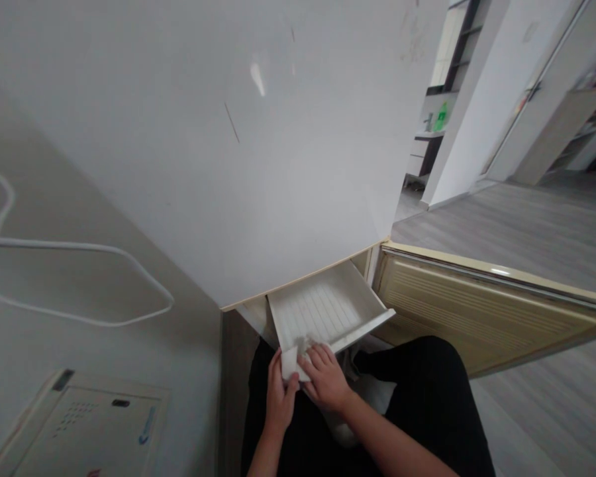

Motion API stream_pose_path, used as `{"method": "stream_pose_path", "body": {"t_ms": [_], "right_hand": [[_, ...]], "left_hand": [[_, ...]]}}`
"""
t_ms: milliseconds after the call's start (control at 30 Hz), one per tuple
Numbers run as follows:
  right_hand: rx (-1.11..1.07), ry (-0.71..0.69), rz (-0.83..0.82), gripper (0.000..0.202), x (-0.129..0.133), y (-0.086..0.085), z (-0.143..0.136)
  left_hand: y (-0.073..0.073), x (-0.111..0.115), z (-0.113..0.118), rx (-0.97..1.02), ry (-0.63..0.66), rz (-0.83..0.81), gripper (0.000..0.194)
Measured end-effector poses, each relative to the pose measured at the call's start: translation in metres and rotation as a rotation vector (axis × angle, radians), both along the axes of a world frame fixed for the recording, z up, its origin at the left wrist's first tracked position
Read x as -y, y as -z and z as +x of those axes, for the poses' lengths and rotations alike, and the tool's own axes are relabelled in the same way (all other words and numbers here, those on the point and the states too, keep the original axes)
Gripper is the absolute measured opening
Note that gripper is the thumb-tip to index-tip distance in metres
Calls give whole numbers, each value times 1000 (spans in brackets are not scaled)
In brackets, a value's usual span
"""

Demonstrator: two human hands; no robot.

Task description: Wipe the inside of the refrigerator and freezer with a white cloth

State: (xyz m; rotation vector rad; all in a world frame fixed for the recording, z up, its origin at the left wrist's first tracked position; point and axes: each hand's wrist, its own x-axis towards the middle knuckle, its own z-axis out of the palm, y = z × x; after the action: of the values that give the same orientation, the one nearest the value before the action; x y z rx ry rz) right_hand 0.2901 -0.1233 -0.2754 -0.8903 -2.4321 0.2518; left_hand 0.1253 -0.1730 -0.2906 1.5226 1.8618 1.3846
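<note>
A white drawer (315, 305) with a ribbed bottom is pulled partway out of the lower compartment of a tall white cabinet, perhaps a fridge. Around its front left corner, my left hand (280, 394) is closed, the thumb lying on the front panel. My right hand (328, 377) presses a crumpled white cloth (305, 344), possibly tissue, onto the drawer's front edge beside my left thumb. The fingers of that hand are bent over the cloth and hide most of it. Nothing lies in the visible part of the drawer.
The cabinet's yellowish lower door (477, 311) stands wide to the right, by my knee. Its upper white door (258, 165) is in front of me. A white cable (79, 246) hangs at left above a wall panel (89, 424). A green bottle (441, 116) stands in the far room.
</note>
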Motion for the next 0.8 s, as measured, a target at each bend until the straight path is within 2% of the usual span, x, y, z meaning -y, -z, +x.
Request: {"method": "stream_pose_path", "body": {"t_ms": [67,167,367,467,567,667,733,800], "right_hand": [[-35,80,-25,55,-6,1,18],[-64,247,-53,47,-18,-1,47],[-105,724,-128,36,-58,-17,111],[-155,823,-124,41,-73,-21,133],[-203,889,-128,52,-78,-14,137],[-238,942,-146,58,-73,3,123],[-351,937,-213,65,-65,18,106],[-562,895,-356,74,-51,31,85]], "left_hand": [[0,-4,2,-32,47,6,54],[-2,-10,6,-43,39,11,45],[-9,-17,14,-57,-19,21,40],[-11,-17,13,-82,-19,28,39],[-9,-17,11,-87,-19,24,39],[-8,-17,9,-77,-7,5,40],[-8,-17,9,-73,-6,-2,41],[-8,-18,10,-78,-13,8,41]]}}
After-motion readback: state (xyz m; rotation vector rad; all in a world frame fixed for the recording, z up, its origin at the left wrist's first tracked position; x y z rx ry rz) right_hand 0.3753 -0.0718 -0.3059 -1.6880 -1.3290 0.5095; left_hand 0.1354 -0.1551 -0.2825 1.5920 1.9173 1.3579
